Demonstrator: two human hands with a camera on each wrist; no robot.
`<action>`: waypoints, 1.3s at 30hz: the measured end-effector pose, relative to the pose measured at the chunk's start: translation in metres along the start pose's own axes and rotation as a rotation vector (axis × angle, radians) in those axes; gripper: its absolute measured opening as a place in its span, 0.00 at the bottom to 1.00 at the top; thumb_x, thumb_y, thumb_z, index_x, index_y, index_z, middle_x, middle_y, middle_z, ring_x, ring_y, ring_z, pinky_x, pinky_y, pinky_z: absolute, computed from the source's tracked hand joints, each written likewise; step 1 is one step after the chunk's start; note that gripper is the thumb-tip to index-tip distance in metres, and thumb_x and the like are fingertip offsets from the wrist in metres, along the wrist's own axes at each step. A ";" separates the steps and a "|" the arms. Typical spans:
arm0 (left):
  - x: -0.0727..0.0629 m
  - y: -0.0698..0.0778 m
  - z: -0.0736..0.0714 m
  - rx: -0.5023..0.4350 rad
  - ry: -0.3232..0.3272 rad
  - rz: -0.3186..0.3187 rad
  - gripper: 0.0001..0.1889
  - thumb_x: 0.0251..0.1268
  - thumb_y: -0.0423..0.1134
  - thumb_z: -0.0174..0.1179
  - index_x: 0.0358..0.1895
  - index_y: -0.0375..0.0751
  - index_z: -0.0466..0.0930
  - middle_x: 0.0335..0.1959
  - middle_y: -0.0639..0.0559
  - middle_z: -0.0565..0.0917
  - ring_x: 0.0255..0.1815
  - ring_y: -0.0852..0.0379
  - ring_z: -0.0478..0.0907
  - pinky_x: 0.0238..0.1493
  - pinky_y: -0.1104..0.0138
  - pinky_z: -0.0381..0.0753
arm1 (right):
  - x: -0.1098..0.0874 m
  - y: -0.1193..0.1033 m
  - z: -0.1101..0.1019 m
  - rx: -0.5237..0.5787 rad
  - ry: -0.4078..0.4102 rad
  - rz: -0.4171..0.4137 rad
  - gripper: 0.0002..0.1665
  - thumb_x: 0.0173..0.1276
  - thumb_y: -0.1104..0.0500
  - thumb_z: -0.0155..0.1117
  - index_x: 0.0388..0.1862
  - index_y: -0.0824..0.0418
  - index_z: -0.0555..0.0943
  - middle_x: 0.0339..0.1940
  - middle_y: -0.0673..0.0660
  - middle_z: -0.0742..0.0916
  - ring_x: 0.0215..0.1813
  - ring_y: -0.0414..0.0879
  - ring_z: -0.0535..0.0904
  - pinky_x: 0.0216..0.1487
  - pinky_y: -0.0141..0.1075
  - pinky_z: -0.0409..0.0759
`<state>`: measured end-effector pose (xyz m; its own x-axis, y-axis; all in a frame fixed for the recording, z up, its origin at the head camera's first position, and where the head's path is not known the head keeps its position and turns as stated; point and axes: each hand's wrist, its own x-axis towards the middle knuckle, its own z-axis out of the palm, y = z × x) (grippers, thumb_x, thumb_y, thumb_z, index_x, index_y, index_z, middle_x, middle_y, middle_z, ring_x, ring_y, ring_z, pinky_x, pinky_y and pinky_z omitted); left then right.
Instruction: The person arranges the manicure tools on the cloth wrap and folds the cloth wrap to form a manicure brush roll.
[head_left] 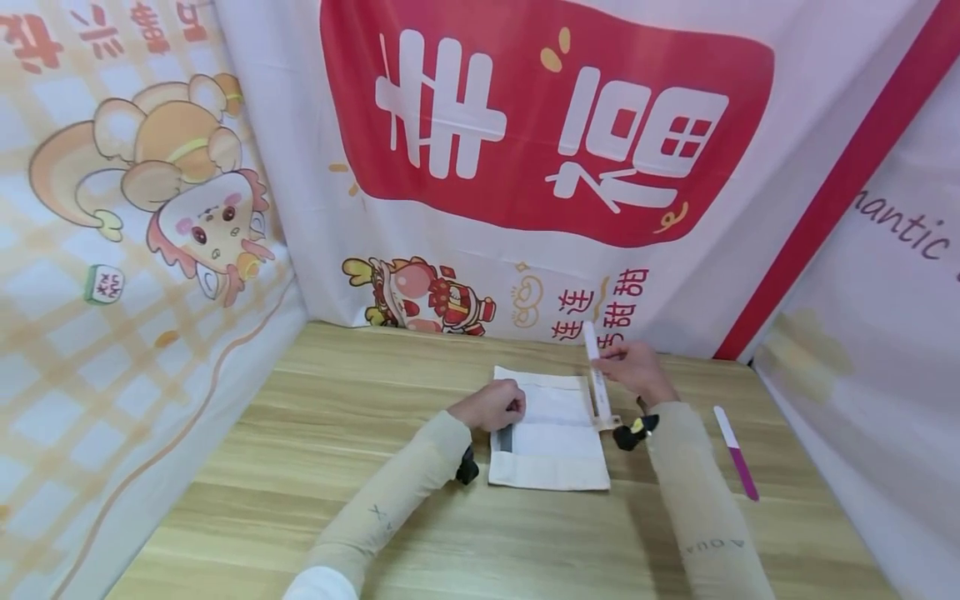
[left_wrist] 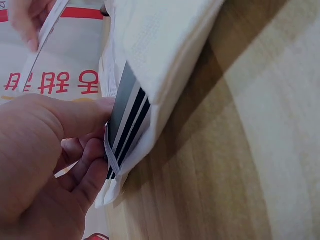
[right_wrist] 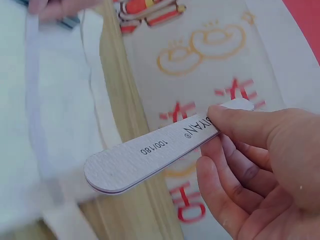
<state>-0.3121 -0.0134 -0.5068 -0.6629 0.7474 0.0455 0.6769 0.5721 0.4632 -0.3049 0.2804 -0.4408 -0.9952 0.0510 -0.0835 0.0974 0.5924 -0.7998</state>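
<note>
Purple-white file [head_left: 737, 454] near right hand [head_left: 637, 372]

Left forearm [head_left: 405, 487], sleeved, reaches forward and inward; left hand [head_left: 495, 406] pinching, thumb opposite bent fingers. Right forearm [head_left: 697, 492] also forward; right hand [head_left: 637, 371] grips between thumb and fingers.

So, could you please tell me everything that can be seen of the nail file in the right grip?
The nail file is long, thin and flat, whitish-grey, with rounded ends and a grainy, sandpaper-like face. Black print reads 100/180, plus a word ending in IYAN, partly covered. The person's right grip pinches it between thumb and fingers, tilted in the air, beside the white pouch; whether the two touch, I cannot tell.
</note>
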 end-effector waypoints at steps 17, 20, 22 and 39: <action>0.008 0.005 0.007 -0.012 0.005 -0.020 0.08 0.74 0.32 0.64 0.33 0.43 0.85 0.31 0.56 0.79 0.37 0.62 0.73 0.44 0.70 0.73 | 0.038 -0.020 0.101 0.255 0.081 -0.105 0.14 0.68 0.62 0.75 0.45 0.72 0.86 0.34 0.57 0.90 0.35 0.40 0.86 0.41 0.33 0.88; 0.008 0.004 0.008 -0.020 0.009 -0.019 0.08 0.74 0.31 0.63 0.32 0.43 0.85 0.31 0.57 0.79 0.38 0.62 0.73 0.45 0.70 0.73 | 0.039 -0.011 0.109 0.301 0.061 -0.077 0.14 0.68 0.63 0.75 0.46 0.74 0.86 0.33 0.56 0.91 0.34 0.39 0.86 0.40 0.33 0.88; 0.008 0.004 0.008 -0.018 0.014 -0.006 0.09 0.74 0.31 0.63 0.31 0.43 0.85 0.30 0.57 0.79 0.37 0.62 0.73 0.46 0.70 0.73 | 0.038 -0.005 0.112 0.309 0.049 -0.062 0.14 0.68 0.63 0.75 0.46 0.74 0.86 0.32 0.55 0.91 0.32 0.37 0.85 0.37 0.30 0.86; -0.002 -0.004 0.006 -0.042 0.014 -0.077 0.09 0.76 0.33 0.61 0.32 0.45 0.81 0.35 0.56 0.77 0.39 0.62 0.73 0.46 0.69 0.74 | 0.017 0.006 0.114 0.276 -0.156 0.070 0.12 0.69 0.61 0.75 0.46 0.68 0.89 0.36 0.54 0.92 0.36 0.39 0.87 0.41 0.31 0.87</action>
<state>-0.3116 -0.0152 -0.5136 -0.7167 0.6970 0.0207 0.6101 0.6124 0.5027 -0.3200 0.1933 -0.5151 -0.9747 -0.0524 -0.2172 0.1857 0.3507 -0.9179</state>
